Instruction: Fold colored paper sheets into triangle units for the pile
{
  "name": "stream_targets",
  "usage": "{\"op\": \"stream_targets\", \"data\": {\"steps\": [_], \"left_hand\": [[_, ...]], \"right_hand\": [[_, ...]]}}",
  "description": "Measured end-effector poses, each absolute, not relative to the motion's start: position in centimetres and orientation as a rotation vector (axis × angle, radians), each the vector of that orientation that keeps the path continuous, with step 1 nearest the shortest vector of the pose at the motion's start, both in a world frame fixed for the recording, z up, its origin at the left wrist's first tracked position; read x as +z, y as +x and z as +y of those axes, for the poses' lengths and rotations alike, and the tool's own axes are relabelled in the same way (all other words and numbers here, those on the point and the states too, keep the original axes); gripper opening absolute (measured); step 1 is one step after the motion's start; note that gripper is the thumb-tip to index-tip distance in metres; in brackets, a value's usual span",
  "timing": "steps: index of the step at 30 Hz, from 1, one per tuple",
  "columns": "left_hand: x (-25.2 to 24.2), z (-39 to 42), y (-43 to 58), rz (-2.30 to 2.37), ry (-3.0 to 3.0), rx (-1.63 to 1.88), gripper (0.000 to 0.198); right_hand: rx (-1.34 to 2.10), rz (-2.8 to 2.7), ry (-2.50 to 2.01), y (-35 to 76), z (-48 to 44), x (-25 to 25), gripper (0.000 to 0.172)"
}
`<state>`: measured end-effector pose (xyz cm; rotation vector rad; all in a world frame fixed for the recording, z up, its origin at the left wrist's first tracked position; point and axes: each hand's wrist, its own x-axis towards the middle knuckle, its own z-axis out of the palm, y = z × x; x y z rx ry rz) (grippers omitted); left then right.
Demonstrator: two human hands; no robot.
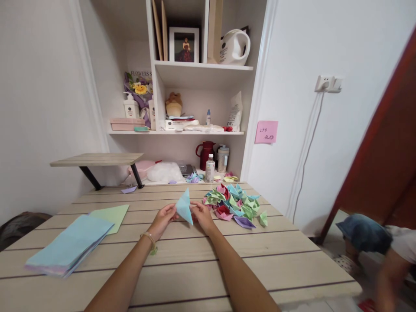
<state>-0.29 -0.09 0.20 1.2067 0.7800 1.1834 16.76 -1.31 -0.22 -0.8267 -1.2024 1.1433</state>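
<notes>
Between my two hands, a folded light-blue sheet of origami paper (184, 208) is held up over the table, its outline a pointed triangle. My left hand (165, 220) pinches its left edge between thumb and fingers. On the other side, my right hand (202, 215) grips the right edge, with some fingertips hidden behind the paper. Just right of my right hand lies a heap of folded paper boats (230, 201) in green, blue, pink, red and purple. Left of my left hand rests a stack of light-blue paper sheets (69, 242), partly over a green sheet (113, 216).
The slatted wooden table (182, 277) reaches back to a white shelf unit (201, 73). A small raised stand (97, 159) is at the back left. Near the back are a clear bottle (210, 169) and a red jug (206, 154). Another person (373, 242) bends down at the right.
</notes>
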Motion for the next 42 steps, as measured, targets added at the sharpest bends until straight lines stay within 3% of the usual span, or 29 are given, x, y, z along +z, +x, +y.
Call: {"op": "stream_targets", "data": {"steps": [7, 17, 24, 27, 32, 37, 42], "left_hand": [[0.2, -0.2, 0.0, 0.793, 1.275, 1.135, 0.032], [0.1, -0.2, 0.0, 0.899, 1.213, 1.122, 0.036], [0.6, -0.4, -0.1, 0.836, 1.211, 1.109, 0.039], [0.3, -0.1, -0.2, 0.848, 1.209, 1.159, 0.039], [-0.1, 0.3, -0.5, 0.858, 1.211, 1.223, 0.045], [-0.3, 0.3, -0.6, 0.846, 1.220, 1.278, 0.053], [-0.1, 0.0, -0.5, 0.772, 1.214, 1.245, 0.038]], "right_hand": [[1.181, -1.229, -0.693, 16.8, -1.4, -0.3, 0.037], [0.941, -1.289, -0.745, 16.7, -1.2, -0.6, 0.011], [0.782, -1.438, -0.752, 17.1, -1.0, -0.6, 0.013], [0.871, -1.502, -0.717, 17.0, -1.1, -0.7, 0.013], [1.188, -1.583, -0.707, 16.8, -1.1, -1.4, 0.032], [1.203, -1.552, -0.765, 16.9, -0.8, -1.7, 0.043], [1.172, -1.410, -0.768, 17.1, -0.7, -1.5, 0.044]]}}
